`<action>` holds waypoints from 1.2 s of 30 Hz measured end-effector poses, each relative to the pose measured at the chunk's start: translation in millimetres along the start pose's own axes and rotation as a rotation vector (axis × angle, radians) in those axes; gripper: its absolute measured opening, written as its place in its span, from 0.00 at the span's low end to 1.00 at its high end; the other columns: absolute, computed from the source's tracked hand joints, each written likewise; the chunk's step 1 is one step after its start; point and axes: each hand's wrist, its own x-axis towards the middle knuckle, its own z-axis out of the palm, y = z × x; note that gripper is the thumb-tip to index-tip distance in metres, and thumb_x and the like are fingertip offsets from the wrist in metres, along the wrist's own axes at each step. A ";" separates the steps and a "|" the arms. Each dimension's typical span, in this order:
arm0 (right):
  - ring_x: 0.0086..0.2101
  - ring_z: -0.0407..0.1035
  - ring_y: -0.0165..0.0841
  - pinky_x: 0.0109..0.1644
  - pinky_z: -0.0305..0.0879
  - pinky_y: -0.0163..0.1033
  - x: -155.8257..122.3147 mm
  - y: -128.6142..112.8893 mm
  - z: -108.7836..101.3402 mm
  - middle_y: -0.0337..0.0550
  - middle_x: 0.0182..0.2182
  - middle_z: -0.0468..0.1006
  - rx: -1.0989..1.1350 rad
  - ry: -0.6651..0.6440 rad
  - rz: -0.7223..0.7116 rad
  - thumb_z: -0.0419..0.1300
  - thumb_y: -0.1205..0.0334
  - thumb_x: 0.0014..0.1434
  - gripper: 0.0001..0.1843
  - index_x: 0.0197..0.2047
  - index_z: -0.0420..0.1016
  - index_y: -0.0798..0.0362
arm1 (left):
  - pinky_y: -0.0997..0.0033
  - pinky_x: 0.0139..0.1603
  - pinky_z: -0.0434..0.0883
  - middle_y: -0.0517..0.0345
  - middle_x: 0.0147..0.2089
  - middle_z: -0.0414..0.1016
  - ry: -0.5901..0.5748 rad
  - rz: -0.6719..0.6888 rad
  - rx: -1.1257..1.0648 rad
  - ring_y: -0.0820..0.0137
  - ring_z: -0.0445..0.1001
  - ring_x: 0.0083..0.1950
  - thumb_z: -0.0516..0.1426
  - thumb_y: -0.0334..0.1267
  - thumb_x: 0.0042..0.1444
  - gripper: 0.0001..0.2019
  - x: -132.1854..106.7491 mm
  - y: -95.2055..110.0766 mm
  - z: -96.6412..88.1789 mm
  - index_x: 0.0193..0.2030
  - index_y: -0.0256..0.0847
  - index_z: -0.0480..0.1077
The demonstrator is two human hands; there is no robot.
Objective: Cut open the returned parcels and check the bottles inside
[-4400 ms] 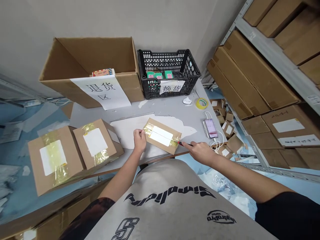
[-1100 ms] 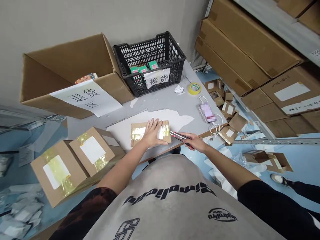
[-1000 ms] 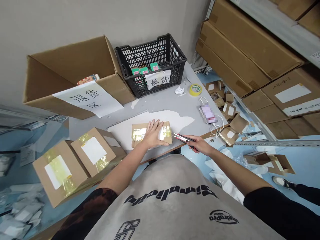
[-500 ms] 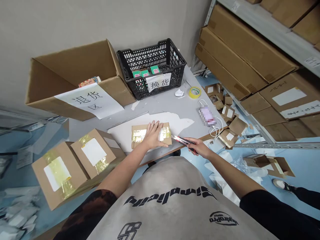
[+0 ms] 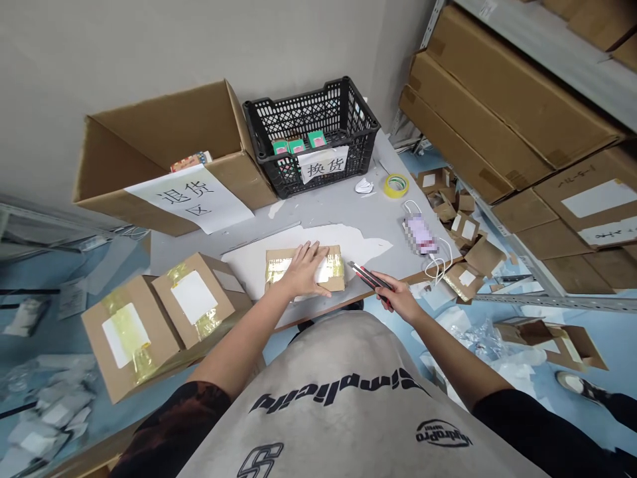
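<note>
My left hand [image 5: 304, 271] rests on top of a small cardboard box [image 5: 275, 257], fingers stretched and spread over it. Yellowish clear tape runs around this box, and a white label shows partly beneath the hand. In my right hand [image 5: 398, 297] is a box cutter [image 5: 369, 277], a red and black one with its metal tip pointing left at the box's right end. A small gap separates the tip from the cardboard. Torn white paper [image 5: 365, 244] lies on the grey table [image 5: 318, 211] under and behind the box.
Two taped boxes [image 5: 195, 299] stand at the left. Behind are a large open carton [image 5: 164, 126] and a black crate [image 5: 313, 119] with green packets. A tape roll [image 5: 396, 186] and a phone [image 5: 421, 234] with cable lie right. Opened boxes [image 5: 547, 338] litter the floor near a person's shoe [image 5: 572, 384].
The box cutter has drawn back to the right, from the box's right end to a short distance off it. My left hand stays on the box. The whole view has shifted slightly.
</note>
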 end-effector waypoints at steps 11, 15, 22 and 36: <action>0.15 0.59 0.24 0.16 0.53 0.31 30.5 -13.9 -1.7 0.32 0.22 0.73 0.021 -0.077 0.006 0.59 0.60 0.53 0.34 0.64 0.65 0.47 | 0.40 0.71 0.41 0.42 0.75 0.41 0.017 -0.053 0.019 0.39 0.35 0.74 0.68 0.66 0.27 0.66 -9.3 3.3 -4.0 0.73 0.45 0.47; 0.14 0.58 0.24 0.16 0.53 0.31 33.3 -17.2 -2.8 0.31 0.22 0.72 0.023 -0.114 0.009 0.59 0.60 0.52 0.35 0.65 0.65 0.48 | 0.43 0.72 0.40 0.40 0.73 0.45 0.051 -0.045 0.028 0.41 0.40 0.74 0.69 0.64 0.26 0.67 -8.3 2.3 -1.2 0.73 0.42 0.47; 0.14 0.58 0.24 0.17 0.53 0.31 39.0 -29.0 -5.1 0.31 0.20 0.71 -0.048 -0.276 0.059 0.60 0.62 0.52 0.35 0.65 0.66 0.49 | 0.45 0.72 0.39 0.39 0.73 0.46 0.055 -0.033 0.026 0.43 0.42 0.74 0.69 0.61 0.28 0.64 -7.9 2.8 0.2 0.72 0.40 0.47; 0.15 0.59 0.24 0.16 0.51 0.31 23.2 -67.3 -71.5 0.34 0.23 0.74 -0.128 -0.179 0.049 0.61 0.59 0.54 0.35 0.65 0.64 0.48 | 0.46 0.72 0.40 0.43 0.74 0.45 -0.041 0.085 -0.001 0.45 0.41 0.74 0.68 0.59 0.31 0.59 26.4 -19.3 -19.1 0.71 0.43 0.52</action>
